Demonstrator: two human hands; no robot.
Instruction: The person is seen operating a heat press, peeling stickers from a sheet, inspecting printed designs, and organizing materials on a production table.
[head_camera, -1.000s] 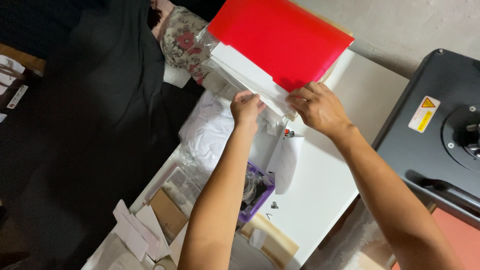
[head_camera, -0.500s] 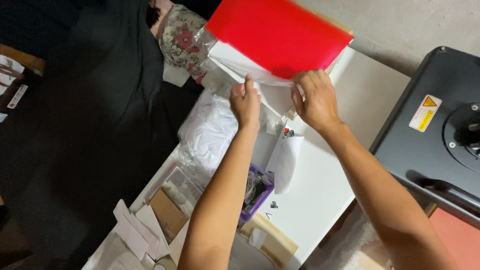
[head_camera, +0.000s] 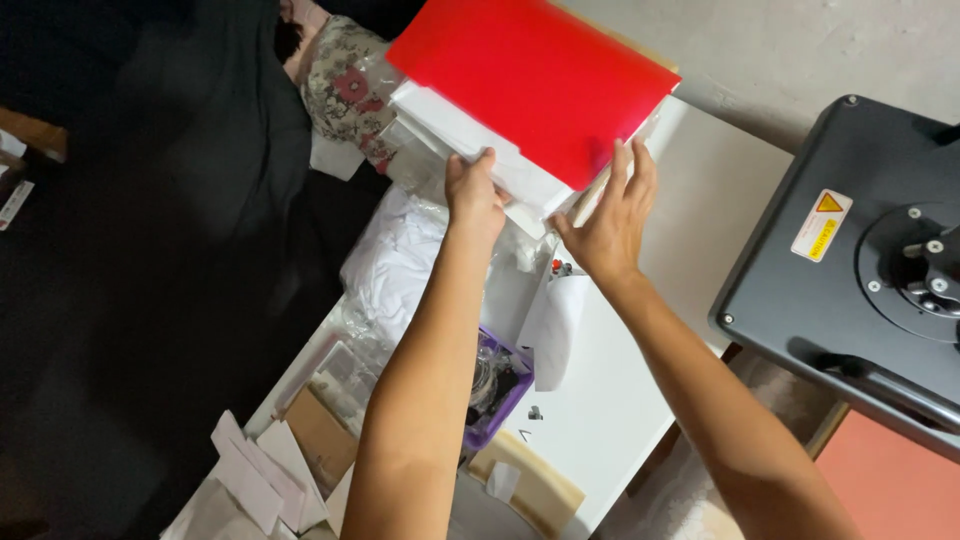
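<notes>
**Paper stack getting squared up under the red sheet**

Both hands have slid up along the stack since a second ago: the right one was curled on the lower corner, and now it lies flat and open against the near edge, fingers pointing up. The left has crept closer to the middle of that same edge.

Going big to small: the white table (head_camera: 640, 400) runs diagonally through the view, with a black heat press (head_camera: 850, 270) sitting just off its right side. That press boxes in the right flank, so free room is mostly the bare strip of table between it and the forearms. The left edge drops off to a dark floor, and the lower left end is crowded.

The red sheet (head_camera: 540, 85) lies on top of the white paper stack (head_camera: 480, 150), at the far end of the table, overhanging its far edge a bit. My guess is the stack is nearly lined up, but the near corner still looks stepped.

Left hand (head_camera: 473, 195): grip pinched onto the paper stack's edge. Right hand (head_camera: 605, 220): grip spread apart, palm pressing the edge, holding nothing.

Smaller stuff: bagged white cloth (head_camera: 395, 265), purple box (head_camera: 495, 385), loose envelopes (head_camera: 250, 475).
</notes>
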